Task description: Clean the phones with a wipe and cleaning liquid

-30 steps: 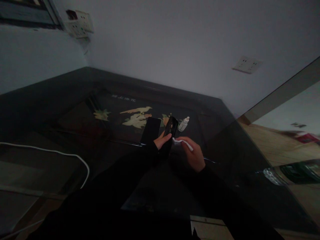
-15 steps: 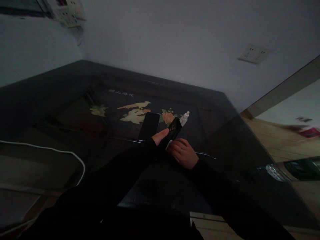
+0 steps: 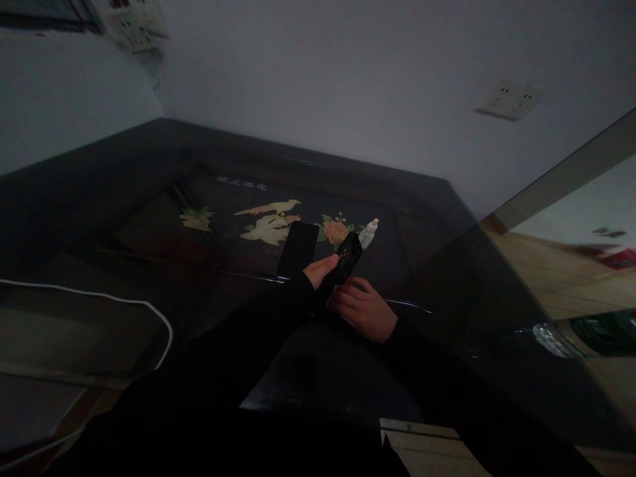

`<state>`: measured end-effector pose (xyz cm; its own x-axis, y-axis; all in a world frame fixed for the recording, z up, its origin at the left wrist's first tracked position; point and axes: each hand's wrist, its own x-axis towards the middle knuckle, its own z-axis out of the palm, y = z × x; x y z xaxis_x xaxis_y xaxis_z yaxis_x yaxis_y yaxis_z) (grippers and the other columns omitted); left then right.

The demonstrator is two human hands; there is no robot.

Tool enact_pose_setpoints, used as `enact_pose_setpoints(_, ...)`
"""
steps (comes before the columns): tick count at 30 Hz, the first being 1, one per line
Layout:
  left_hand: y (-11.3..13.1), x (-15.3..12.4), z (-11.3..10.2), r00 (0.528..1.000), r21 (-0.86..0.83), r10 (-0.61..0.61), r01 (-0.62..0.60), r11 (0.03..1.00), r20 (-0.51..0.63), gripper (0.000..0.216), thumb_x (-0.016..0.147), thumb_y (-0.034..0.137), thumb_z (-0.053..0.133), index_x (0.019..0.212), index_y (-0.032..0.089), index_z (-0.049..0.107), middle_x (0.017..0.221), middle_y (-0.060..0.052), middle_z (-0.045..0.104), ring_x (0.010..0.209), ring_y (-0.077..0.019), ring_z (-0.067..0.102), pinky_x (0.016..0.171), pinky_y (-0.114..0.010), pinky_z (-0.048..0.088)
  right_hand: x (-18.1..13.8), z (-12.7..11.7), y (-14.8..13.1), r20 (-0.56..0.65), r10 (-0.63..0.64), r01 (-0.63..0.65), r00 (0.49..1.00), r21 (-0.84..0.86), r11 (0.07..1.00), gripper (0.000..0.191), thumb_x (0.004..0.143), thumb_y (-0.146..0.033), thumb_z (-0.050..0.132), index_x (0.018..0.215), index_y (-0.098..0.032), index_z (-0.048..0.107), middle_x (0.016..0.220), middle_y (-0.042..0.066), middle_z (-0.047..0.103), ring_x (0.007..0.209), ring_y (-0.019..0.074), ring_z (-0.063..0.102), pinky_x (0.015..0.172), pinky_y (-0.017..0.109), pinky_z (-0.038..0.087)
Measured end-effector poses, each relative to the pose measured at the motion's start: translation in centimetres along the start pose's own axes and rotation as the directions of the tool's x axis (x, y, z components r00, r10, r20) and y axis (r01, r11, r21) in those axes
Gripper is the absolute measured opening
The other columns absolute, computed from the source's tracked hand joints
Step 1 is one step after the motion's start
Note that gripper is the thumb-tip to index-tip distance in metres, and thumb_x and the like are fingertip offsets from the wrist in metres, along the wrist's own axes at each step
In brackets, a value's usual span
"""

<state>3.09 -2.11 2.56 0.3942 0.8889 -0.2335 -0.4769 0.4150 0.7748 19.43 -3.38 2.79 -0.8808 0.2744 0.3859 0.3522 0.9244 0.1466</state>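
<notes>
My left hand (image 3: 320, 270) is closed around a black phone (image 3: 349, 257), thumb along its edge. The phone is tilted, and its lower part is lost in shadow. My right hand (image 3: 365, 309), with a ring on one finger, has its fingers curled in against the phone's lower end. A little pale material shows by those fingertips, too dim to name. Another flat black phone-like slab (image 3: 298, 248) lies on the dark table to the left. Just beyond the held phone is a small clear bottle (image 3: 368, 235) with a white tip.
The dark glossy table (image 3: 417, 199) bears a bird-and-flower picture (image 3: 271, 228). A white cable (image 3: 119, 300) curves across the left side. On the right lies a bottle with a green label (image 3: 601, 333). Behind the table, the wall carries a socket plate (image 3: 511, 99).
My right fingers have shifted slightly on the phone's lower end, and the pale material by them shows less. My left hand keeps its hold; the view has moved a little.
</notes>
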Motion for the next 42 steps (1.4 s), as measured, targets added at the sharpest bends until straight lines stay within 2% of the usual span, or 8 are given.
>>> enact_pose_setpoints(8, -0.1, 0.2, 0.5, 0.999, 0.049, 0.034, -0.034, 0.998, -0.006, 0.034, 0.084, 0.034, 0.049, 0.112, 0.014, 0.05, 0.111, -0.008, 0.054, 0.094, -0.0173, 0.056, 0.079, -0.038, 0.048, 0.6, -1.1, 0.7, 0.048, -0.019, 0.023, 0.999, -0.089, 0.996, 0.021, 0.088, -0.013, 0.042, 0.096, -0.017, 0.061, 0.095, 0.004, 0.065, 0.094, 0.0178, 0.053, 0.092, 0.039, 0.035)
enact_pose_setpoints(16, -0.6, -0.8, 0.4, 0.983, 0.143, 0.176, -0.169, 0.975, -0.041, 0.06, 0.066, 0.056, 0.061, 0.108, 0.013, 0.06, 0.072, -0.003, 0.064, 0.066, -0.013, 0.058, 0.061, -0.024, 0.043, 0.6, -0.4, -2.9, 0.062, 0.042, -0.042, 0.997, -0.002, 0.999, 0.018, 0.086, -0.013, 0.046, 0.093, -0.018, 0.062, 0.096, 0.003, 0.065, 0.096, 0.0189, 0.05, 0.095, 0.04, 0.03)
enact_pose_setpoints(22, -1.0, -0.9, 0.9, 0.945, 0.222, 0.325, -0.309, 0.925, -0.037, 0.069, 0.066, 0.06, 0.058, 0.117, 0.013, 0.055, 0.073, -0.003, 0.063, 0.063, -0.0106, 0.056, 0.06, -0.021, 0.043, 0.4, -0.1, -4.4, 0.095, 0.323, -0.332, 0.942, 0.106, 0.937, 0.025, 0.084, -0.011, 0.048, 0.102, -0.021, 0.061, 0.102, 0.005, 0.063, 0.103, 0.0209, 0.047, 0.09, 0.041, 0.03)
enact_pose_setpoints(29, -1.4, -1.1, 0.8, 0.952, 0.226, 0.301, -0.281, 0.933, -0.058, 0.079, 0.061, 0.064, 0.059, 0.12, 0.013, 0.052, 0.074, -0.005, 0.063, 0.062, -0.0123, 0.057, 0.057, -0.024, 0.045, 0.9, -0.3, -6.1, 0.14, 0.598, -0.583, 0.789, 0.474, 0.66, 0.027, 0.085, -0.009, 0.043, 0.098, -0.022, 0.063, 0.102, 0.006, 0.063, 0.101, 0.0199, 0.051, 0.083, 0.037, 0.039)
enact_pose_setpoints(33, -0.9, -1.0, 0.6, 0.973, 0.221, 0.228, -0.214, 0.952, -0.043, 0.082, 0.055, 0.065, 0.062, 0.116, 0.012, 0.054, 0.075, -0.005, 0.063, 0.064, -0.0134, 0.057, 0.057, -0.025, 0.046, 0.5, -0.9, -5.4, 0.22, 0.645, -0.505, 0.732, 0.81, 0.297, 0.022, 0.088, -0.021, 0.043, 0.092, -0.019, 0.064, 0.094, 0.006, 0.067, 0.09, 0.0184, 0.06, 0.082, 0.035, 0.045)
enact_pose_setpoints(36, -0.4, -0.7, 0.2, 0.986, 0.199, 0.17, -0.165, 0.966, -0.007, 0.071, 0.06, 0.063, 0.061, 0.107, 0.011, 0.058, 0.07, -0.005, 0.063, 0.06, -0.0133, 0.057, 0.056, -0.025, 0.046, -0.2, -1.7, -3.2, 0.156, 0.806, -0.457, 0.571, 0.876, 0.155, 0.025, 0.089, -0.028, 0.041, 0.099, -0.017, 0.061, 0.091, 0.008, 0.068, 0.082, 0.0193, 0.063, 0.072, 0.034, 0.05)
enact_pose_setpoints(39, 0.0, -0.4, -0.1, 1.0, 0.142, 0.026, -0.025, 0.99, -0.003, 0.063, 0.066, 0.061, 0.058, 0.106, 0.012, 0.056, 0.071, -0.007, 0.064, 0.059, -0.016, 0.06, 0.053, -0.028, 0.047, -0.6, -2.5, -0.2, -0.187, 0.887, -0.518, 0.423, 0.753, 0.406, 0.027, 0.09, -0.028, 0.039, 0.101, -0.017, 0.061, 0.097, 0.009, 0.066, 0.088, 0.021, 0.061, 0.076, 0.037, 0.049)
enact_pose_setpoints(42, 0.2, -0.3, 0.0, 0.997, 0.095, -0.06, 0.064, 0.993, -0.038, 0.056, 0.07, 0.058, 0.055, 0.104, 0.013, 0.055, 0.074, -0.009, 0.065, 0.059, -0.0178, 0.061, 0.051, -0.03, 0.049, -0.7, -2.3, 2.3, -0.393, 0.643, -0.554, 0.657, 0.326, 0.766, 0.027, 0.089, -0.019, 0.039, 0.103, -0.021, 0.061, 0.103, 0.008, 0.064, 0.1, 0.0212, 0.056, 0.089, 0.042, 0.041)
